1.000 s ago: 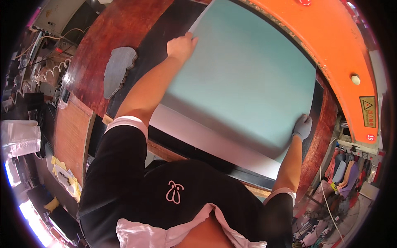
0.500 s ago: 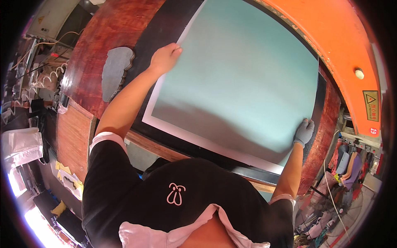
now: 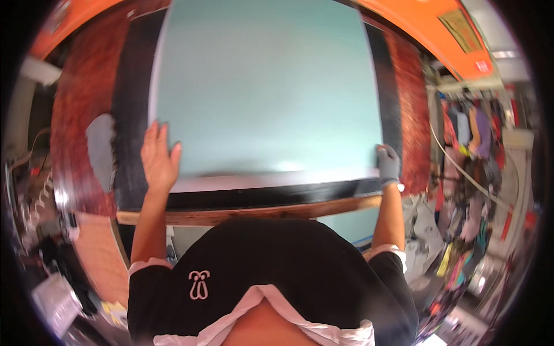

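A large pale green sheet [image 3: 271, 98] with a whitish border lies flat on a black board or mat [image 3: 130, 104]. My bare left hand [image 3: 159, 155] rests at the sheet's near left corner, fingers stretched out and the thumb spread apart. At the right edge, my right hand [image 3: 388, 162] wears a grey glove. Its fingers are curled in at the sheet's edge and look closed on it.
A reddish-brown wooden table [image 3: 81, 138] carries the black board. A grey scallop-edged piece [image 3: 101, 151] lies left of it. An orange machine beam [image 3: 415, 14] arches across the far side. A wooden strip [image 3: 248, 212] runs along the near edge; hanging coloured items [image 3: 464, 130] are at the right.
The view has turned, so the sheet now appears squarer to me. My left hand has slid nearer along the left edge and its fingers have opened flat. The right hand remains at the right edge.
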A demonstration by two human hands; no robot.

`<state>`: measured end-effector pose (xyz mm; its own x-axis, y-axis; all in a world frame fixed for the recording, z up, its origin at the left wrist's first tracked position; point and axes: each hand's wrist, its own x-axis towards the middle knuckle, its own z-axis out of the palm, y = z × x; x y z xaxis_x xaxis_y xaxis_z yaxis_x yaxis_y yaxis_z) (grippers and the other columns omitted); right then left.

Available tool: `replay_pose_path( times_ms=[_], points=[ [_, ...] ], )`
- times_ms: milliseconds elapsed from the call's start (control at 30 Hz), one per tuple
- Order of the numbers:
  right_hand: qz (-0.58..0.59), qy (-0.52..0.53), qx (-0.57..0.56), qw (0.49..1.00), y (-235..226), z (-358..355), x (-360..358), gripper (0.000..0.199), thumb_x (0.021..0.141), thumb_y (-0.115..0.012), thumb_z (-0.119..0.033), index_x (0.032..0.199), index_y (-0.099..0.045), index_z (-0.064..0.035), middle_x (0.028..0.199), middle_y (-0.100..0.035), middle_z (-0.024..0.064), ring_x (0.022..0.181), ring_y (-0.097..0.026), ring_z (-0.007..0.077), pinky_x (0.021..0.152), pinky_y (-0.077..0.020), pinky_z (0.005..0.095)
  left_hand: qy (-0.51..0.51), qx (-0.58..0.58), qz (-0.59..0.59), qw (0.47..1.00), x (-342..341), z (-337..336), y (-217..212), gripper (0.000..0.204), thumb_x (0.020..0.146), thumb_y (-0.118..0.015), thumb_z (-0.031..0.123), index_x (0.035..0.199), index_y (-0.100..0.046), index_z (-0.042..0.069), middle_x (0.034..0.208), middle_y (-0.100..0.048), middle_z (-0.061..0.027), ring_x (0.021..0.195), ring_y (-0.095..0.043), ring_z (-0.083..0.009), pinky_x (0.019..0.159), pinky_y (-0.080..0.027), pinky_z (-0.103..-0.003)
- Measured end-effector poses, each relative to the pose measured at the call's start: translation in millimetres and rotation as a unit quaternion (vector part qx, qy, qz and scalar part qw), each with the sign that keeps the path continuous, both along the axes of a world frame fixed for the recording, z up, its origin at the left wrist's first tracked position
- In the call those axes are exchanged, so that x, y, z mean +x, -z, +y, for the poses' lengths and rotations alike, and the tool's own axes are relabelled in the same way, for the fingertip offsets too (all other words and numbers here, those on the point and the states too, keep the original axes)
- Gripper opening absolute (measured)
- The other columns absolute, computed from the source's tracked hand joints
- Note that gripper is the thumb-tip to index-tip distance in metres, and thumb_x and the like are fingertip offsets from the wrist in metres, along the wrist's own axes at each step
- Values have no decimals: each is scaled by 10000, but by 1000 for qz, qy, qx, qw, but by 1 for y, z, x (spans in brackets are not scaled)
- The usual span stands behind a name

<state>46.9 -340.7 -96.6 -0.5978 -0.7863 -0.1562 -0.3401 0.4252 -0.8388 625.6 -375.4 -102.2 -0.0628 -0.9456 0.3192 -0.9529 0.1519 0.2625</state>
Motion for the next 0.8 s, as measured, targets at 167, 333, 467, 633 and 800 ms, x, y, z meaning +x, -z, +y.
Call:
replay_pose_path(
  times_ms=[167, 333, 467, 633, 800],
  points=[
    [-40, -26, -49, 998, 4, 8, 12, 145, 855, -618, -171, 831, -638, -30, 639, -498, -46, 544, -451, 39, 477, -376, 223, -35, 10, 30, 999, 3, -4, 12, 618, 900, -561, 359, 1392, -367, 39, 1468, -305, -188, 1358, -283, -344, 1077, -259, -454],
    [-37, -48, -37, 997, -1, 5, 12, 155, 864, -611, -172, 736, -611, -84, 593, -480, -57, 495, -422, 38, 450, -362, 219, -36, 23, -29, 999, 8, -7, 22, 640, 907, -539, 399, 1402, -351, 41, 1485, -277, -186, 1365, -271, -340, 1083, -251, -455],
    [66, -78, -6, 995, 9, 7, 4, 240, 853, -588, -250, 828, -621, -14, 628, -573, 82, 615, -545, 148, 614, -456, 332, -56, 50, -32, 997, 12, -6, 26, 630, 900, -549, 394, 1391, -366, 43, 1467, -314, -183, 1351, -294, -347, 1077, -261, -455],
    [83, -112, 3, 990, 25, 9, -7, 258, 844, -592, -259, 880, -632, -7, 714, -604, 155, 676, -575, 210, 670, -464, 348, -124, 11, 104, 987, 14, 3, 17, 567, 812, -665, 322, 1255, -501, 8, 1214, -569, -180, 1109, -534, -362, 945, -420, -411],
    [87, -128, -38, 987, 25, 8, -6, 247, 860, -581, -240, 871, -616, 3, 669, -567, 115, 624, -520, 177, 616, -436, 326, -252, 107, 177, 945, 20, -10, 0, 495, 769, -676, 418, 1031, -630, 0, 907, -678, -157, 883, -644, -341, 812, -489, -419]
  ],
)
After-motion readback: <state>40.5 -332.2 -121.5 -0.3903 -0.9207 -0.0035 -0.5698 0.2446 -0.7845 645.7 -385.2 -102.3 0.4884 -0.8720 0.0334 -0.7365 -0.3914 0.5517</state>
